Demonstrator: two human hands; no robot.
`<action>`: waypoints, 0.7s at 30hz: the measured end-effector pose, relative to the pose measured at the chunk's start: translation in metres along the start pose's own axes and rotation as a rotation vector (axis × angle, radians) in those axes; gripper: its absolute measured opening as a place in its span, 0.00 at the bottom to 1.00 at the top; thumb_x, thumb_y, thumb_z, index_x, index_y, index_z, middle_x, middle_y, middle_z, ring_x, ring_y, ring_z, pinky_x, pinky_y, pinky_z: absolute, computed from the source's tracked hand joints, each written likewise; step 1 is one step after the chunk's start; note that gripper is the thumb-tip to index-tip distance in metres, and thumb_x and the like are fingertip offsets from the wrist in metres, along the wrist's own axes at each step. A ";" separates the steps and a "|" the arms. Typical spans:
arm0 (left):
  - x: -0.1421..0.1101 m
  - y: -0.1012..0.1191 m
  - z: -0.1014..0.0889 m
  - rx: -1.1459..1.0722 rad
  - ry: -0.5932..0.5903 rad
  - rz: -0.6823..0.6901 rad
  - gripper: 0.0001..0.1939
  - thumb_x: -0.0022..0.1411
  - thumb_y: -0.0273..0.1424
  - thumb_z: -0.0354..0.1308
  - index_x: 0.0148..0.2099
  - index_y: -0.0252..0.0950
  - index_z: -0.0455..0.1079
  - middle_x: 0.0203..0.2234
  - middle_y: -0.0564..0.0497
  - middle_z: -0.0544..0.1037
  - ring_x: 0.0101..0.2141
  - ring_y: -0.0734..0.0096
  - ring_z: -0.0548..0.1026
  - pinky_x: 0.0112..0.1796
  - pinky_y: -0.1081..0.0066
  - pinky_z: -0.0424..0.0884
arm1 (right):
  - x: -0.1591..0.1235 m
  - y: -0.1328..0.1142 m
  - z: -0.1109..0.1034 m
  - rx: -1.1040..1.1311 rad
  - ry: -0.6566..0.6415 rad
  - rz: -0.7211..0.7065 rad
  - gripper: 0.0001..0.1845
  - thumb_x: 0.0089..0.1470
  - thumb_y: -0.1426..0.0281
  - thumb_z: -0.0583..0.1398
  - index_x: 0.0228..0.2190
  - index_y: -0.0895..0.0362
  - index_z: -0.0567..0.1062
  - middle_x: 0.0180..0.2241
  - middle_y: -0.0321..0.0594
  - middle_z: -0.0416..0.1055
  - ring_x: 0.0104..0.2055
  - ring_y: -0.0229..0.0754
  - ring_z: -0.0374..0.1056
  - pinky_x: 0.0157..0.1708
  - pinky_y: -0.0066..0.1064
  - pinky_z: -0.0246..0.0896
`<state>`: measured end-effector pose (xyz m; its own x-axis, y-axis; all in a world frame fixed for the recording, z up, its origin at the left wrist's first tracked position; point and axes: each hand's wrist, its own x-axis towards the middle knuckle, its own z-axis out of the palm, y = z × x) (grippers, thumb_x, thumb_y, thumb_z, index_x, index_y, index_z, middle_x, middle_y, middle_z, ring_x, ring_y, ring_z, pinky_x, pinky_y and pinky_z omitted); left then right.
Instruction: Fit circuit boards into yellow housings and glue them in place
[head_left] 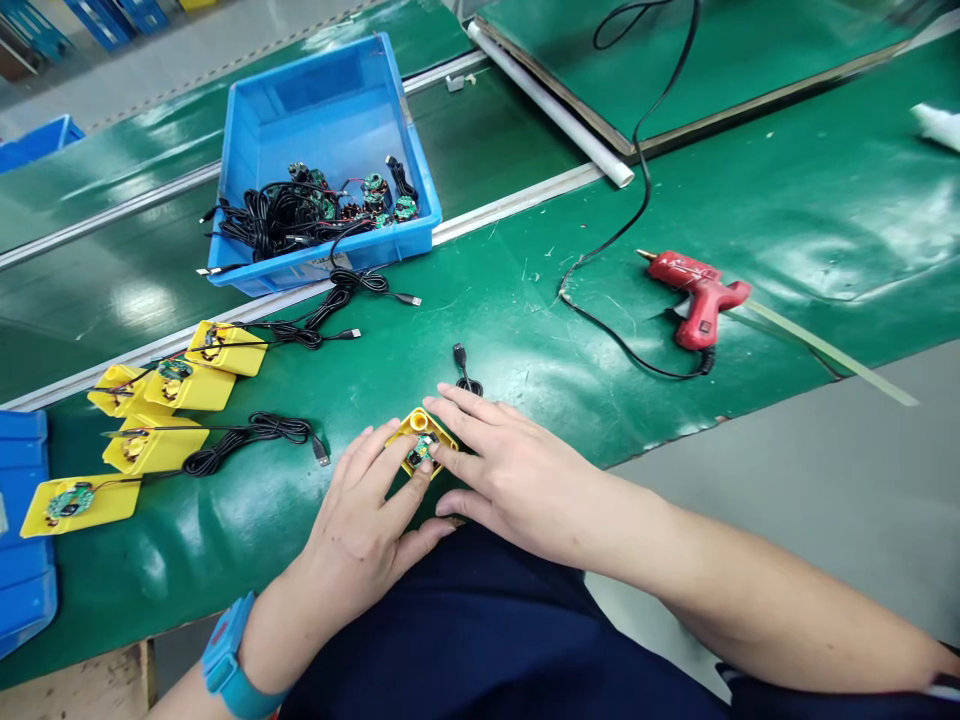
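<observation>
Near the table's front edge, a yellow plastic housing (415,418) lies between my two hands. Inside it sits a small green circuit board (422,447). My left hand (367,510) grips the housing from the left, its fingertips reaching over the rim to the board. From the right, my right hand (510,465) holds the same housing, with fingertips at the board and along the side. Fingers partly hide the housing and board. Just beyond them lies a coiled black USB cable (469,384), its plug pointing away from me; its far end is hidden.
Several yellow housings (199,388) with boards and black cables (281,428) lie at left. A blue bin (315,100) of cabled boards stands behind. To the right rests a red glue gun (694,285) with its cord (637,220). Another blue bin (26,560) is at the left edge.
</observation>
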<state>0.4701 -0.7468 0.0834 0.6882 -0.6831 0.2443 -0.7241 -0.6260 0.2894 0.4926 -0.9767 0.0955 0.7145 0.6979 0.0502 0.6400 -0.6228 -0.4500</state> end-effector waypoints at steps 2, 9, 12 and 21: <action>0.000 0.000 0.000 0.008 -0.013 -0.014 0.24 0.65 0.41 0.64 0.59 0.35 0.70 0.59 0.35 0.72 0.65 0.44 0.63 0.61 0.42 0.65 | 0.000 0.000 0.000 0.014 0.000 0.001 0.22 0.64 0.63 0.62 0.53 0.66 0.77 0.66 0.62 0.59 0.72 0.66 0.47 0.64 0.58 0.61; -0.001 -0.002 0.000 0.027 -0.018 -0.003 0.26 0.65 0.46 0.62 0.58 0.35 0.70 0.58 0.35 0.73 0.65 0.44 0.63 0.62 0.39 0.62 | 0.001 0.002 -0.002 0.046 0.005 -0.009 0.24 0.63 0.63 0.63 0.55 0.65 0.77 0.66 0.59 0.60 0.72 0.66 0.47 0.64 0.58 0.61; -0.002 -0.004 0.001 0.038 -0.025 0.002 0.27 0.65 0.46 0.63 0.59 0.35 0.70 0.58 0.36 0.73 0.65 0.44 0.63 0.63 0.39 0.60 | 0.001 0.002 -0.002 0.043 0.009 -0.009 0.24 0.63 0.63 0.63 0.55 0.66 0.76 0.66 0.60 0.60 0.72 0.66 0.47 0.64 0.58 0.60; 0.002 -0.003 -0.002 0.054 -0.020 0.018 0.37 0.58 0.59 0.59 0.57 0.34 0.72 0.55 0.34 0.74 0.64 0.40 0.64 0.62 0.35 0.58 | -0.002 0.001 -0.001 0.048 0.049 0.038 0.21 0.62 0.62 0.65 0.52 0.61 0.79 0.67 0.60 0.58 0.72 0.66 0.48 0.64 0.60 0.60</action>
<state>0.4740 -0.7457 0.0844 0.6744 -0.7014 0.2305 -0.7381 -0.6325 0.2349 0.4926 -0.9790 0.0958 0.7516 0.6553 0.0753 0.5988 -0.6298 -0.4947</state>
